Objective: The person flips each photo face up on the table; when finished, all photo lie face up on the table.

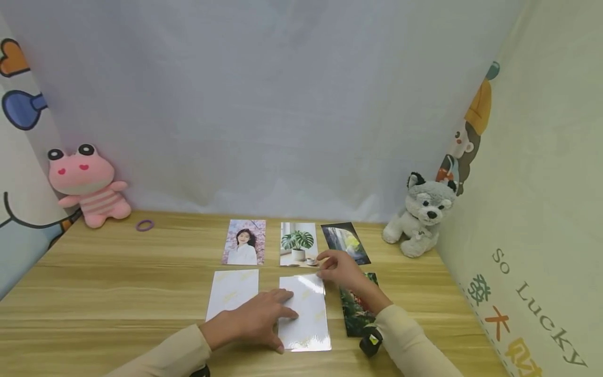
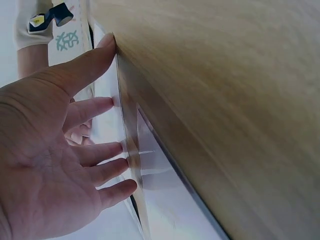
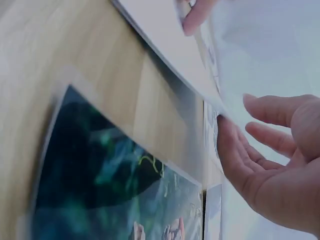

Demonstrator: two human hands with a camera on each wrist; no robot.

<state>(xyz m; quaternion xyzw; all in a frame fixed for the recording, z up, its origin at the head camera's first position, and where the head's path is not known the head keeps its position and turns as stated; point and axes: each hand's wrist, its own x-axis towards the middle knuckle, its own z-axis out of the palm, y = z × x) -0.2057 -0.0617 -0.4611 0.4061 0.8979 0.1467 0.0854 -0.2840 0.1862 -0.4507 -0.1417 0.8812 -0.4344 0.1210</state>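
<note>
A white-backed photo print (image 1: 308,314), face down with pale yellow marks, lies in the middle of the front row. My left hand (image 1: 256,319) rests at its left side, fingers spread on its surface and thumb at its lower left edge. My right hand (image 1: 346,275) touches its far right corner; in the right wrist view one digit (image 3: 227,132) meets the corner while other fingers (image 3: 270,107) stand apart from it. Left of it lies another face-down print (image 1: 234,288), partly covered by my left hand. Under my right forearm is a dark green picture (image 1: 350,314).
Behind lie a portrait photo (image 1: 244,243), a plant photo (image 1: 298,243) and a dark photo (image 1: 346,241) with a bright yellow-green patch. A pink plush toy (image 1: 87,186) and a purple ring (image 1: 144,225) are at back left. A grey plush dog (image 1: 419,217) sits at back right.
</note>
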